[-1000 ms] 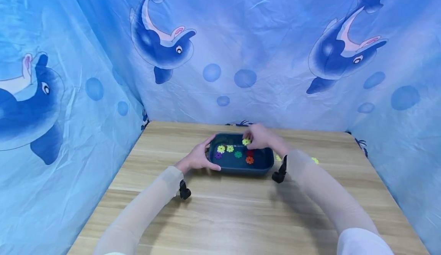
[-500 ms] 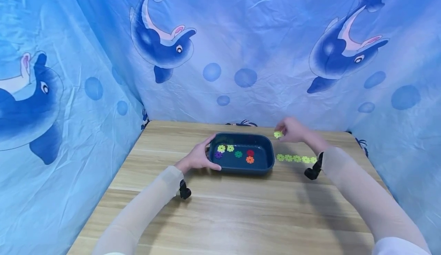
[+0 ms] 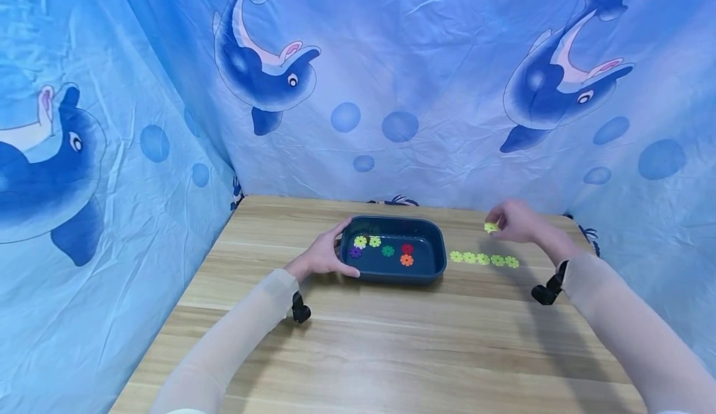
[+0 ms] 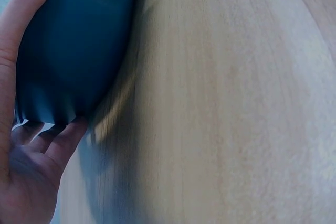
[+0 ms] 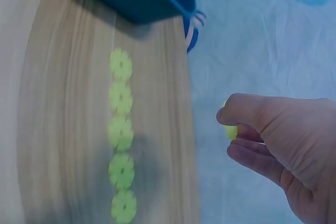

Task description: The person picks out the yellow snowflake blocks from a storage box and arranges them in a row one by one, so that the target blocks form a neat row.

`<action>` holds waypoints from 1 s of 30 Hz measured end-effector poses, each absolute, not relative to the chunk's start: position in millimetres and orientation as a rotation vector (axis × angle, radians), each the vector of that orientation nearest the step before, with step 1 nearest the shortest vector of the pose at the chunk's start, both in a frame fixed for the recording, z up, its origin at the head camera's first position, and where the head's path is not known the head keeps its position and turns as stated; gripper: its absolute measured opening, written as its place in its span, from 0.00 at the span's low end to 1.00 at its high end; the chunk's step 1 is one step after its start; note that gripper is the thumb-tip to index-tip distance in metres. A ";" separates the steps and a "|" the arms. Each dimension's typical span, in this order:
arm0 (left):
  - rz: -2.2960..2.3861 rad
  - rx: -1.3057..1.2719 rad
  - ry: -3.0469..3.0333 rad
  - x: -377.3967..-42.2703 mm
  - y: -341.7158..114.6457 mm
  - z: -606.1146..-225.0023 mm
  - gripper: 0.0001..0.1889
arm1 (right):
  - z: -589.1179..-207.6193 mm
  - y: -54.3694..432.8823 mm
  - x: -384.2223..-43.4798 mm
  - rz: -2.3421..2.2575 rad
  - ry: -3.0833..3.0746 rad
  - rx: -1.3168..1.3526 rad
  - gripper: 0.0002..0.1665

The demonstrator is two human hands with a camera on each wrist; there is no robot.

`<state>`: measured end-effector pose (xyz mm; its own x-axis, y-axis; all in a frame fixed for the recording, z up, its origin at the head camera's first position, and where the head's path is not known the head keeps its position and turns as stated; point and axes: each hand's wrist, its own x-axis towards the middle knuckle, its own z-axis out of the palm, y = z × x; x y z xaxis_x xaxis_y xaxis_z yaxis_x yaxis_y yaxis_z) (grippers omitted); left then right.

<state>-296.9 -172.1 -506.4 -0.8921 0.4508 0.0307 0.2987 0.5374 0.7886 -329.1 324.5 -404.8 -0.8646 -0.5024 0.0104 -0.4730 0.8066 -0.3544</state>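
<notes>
My left hand point(image 3: 324, 255) grips the left end of a dark blue plastic bin point(image 3: 403, 275), its thumb along the front wall and its fingers at the end wall, as the left wrist view point(image 4: 73, 51) also suggests. Over the table's right part, my right hand point(image 3: 517, 221) pinches a yellow-green flower-shaped disc point(image 3: 491, 227) between thumb and fingers. Below that hand lies a straight row of several matching yellow-green discs point(image 3: 483, 258), right of the bin. In the right wrist view the pinched disc point(image 5: 231, 131) is partly hidden by the thumb.
Inside the bin lie two yellow-green discs point(image 3: 375, 241), a purple one point(image 3: 355, 252), a green one point(image 3: 388, 251), a red one point(image 3: 407, 248) and an orange one point(image 3: 406, 260). A blue dolphin-print curtain point(image 3: 380, 78) rises behind the wooden table point(image 3: 358, 339) and along both sides.
My right hand has lifted a yellow-green disc out of the bin and carried it right, over the table beyond the row. My left hand has stayed on the bin.
</notes>
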 end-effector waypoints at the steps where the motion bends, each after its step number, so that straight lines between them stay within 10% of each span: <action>1: 1.282 0.637 2.595 -296.5 -172.4 -506.5 0.75 | -406.1 328.7 -327.8 -0.527 2.905 -0.766 0.16; 30: 1.288 0.649 2.586 -297.9 -173.8 -507.0 0.75 | -448.1 388.4 -306.3 -0.430 2.880 -0.556 0.20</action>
<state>-297.9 -173.8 -507.0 -0.8884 0.4579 0.0324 0.3018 0.5293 0.7929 -306.3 388.4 -448.1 -0.9146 -0.3869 -0.1176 -0.3357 0.8885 -0.3129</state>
